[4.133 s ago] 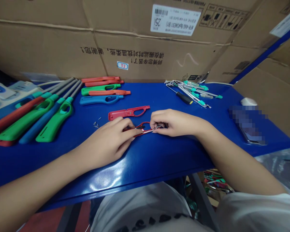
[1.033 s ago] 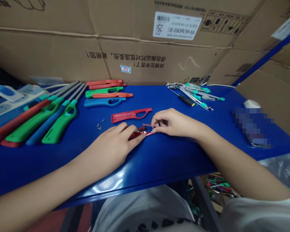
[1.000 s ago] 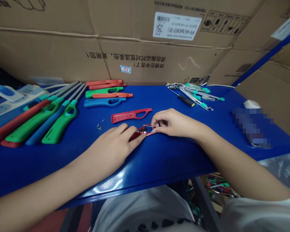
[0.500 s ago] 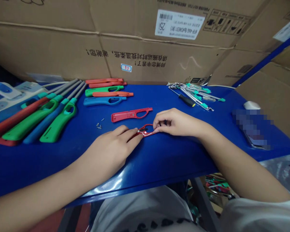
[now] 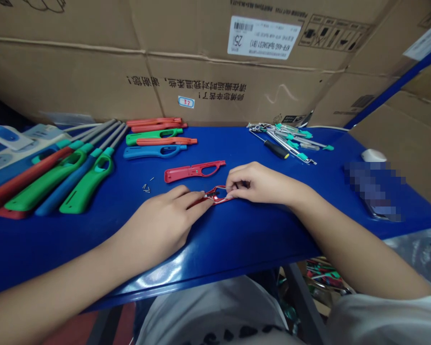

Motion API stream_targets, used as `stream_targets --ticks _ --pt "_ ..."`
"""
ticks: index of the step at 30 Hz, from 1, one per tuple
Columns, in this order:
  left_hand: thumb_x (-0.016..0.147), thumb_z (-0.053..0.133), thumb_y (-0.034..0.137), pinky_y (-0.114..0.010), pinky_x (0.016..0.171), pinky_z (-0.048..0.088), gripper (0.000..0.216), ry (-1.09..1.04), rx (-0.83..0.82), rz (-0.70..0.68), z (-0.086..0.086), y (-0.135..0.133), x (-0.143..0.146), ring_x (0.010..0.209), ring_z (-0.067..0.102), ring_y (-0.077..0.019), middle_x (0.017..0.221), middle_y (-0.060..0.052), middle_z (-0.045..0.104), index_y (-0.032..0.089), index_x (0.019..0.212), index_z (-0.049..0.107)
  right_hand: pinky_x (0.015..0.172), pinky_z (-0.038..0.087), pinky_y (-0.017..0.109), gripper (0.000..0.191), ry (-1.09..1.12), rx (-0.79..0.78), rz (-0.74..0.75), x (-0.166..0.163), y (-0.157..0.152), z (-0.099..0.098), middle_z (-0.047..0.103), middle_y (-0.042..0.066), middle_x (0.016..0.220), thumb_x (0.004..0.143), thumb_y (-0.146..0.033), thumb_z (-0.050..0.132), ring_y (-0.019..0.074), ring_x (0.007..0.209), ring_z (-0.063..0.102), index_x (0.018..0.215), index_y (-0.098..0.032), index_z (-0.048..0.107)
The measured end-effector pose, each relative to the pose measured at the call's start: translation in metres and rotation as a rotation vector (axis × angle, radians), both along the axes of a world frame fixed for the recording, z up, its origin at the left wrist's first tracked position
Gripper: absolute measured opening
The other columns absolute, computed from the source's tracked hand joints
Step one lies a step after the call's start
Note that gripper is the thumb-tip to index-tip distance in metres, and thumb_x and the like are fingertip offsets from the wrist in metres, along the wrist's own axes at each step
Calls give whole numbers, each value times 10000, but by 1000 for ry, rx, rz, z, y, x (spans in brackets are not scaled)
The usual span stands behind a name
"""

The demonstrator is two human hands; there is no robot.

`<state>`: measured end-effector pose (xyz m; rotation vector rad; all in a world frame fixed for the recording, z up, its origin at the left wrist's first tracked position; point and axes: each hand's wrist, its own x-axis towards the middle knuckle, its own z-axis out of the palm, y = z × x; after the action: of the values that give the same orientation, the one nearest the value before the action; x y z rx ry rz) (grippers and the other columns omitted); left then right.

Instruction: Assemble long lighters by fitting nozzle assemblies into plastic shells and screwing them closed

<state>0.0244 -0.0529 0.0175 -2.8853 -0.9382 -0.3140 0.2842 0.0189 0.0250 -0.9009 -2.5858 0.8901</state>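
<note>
A red lighter shell half [image 5: 221,201] lies on the blue table with its open inside up, a dark part and a thin white wire [image 5: 215,199] in it. My left hand [image 5: 165,213] is closed over its handle end and covers most of it. At the front end, beside the trigger loop, my right hand [image 5: 256,183] pinches where the white wire runs in; the fingertips hide the shell's tip. Just behind lies the matching red shell half [image 5: 179,175], inside up. Several small screws [image 5: 146,188] are scattered to its left.
Assembled lighters [image 5: 82,187] lie at left by a power strip [image 5: 7,160]. Orange, green and blue shells [image 5: 153,152] sit behind. At back right are metal lighter tubes [image 5: 282,136] and a screwdriver [image 5: 276,149]. A blurred-out phone-like object [image 5: 375,191] lies far right. Cardboard [image 5: 201,67] walls the back.
The right fingertips have shifted very slightly at the shell's front end, and more of the white wire shows there. The left hand keeps its hold; the whole view has moved a little.
</note>
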Motion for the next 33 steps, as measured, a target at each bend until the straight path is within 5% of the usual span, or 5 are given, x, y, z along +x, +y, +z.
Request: stream_targets --ticks 33 --pt "985 435 108 -432 896 550 389 -71 -221 32 1 10 1 1060 613 -274 1157 -116 659 182 1323 614 655 402 236 137 5 -19 2 1 0 0 634 7 787 900 -247 724 105 681 540 809 -149 693"
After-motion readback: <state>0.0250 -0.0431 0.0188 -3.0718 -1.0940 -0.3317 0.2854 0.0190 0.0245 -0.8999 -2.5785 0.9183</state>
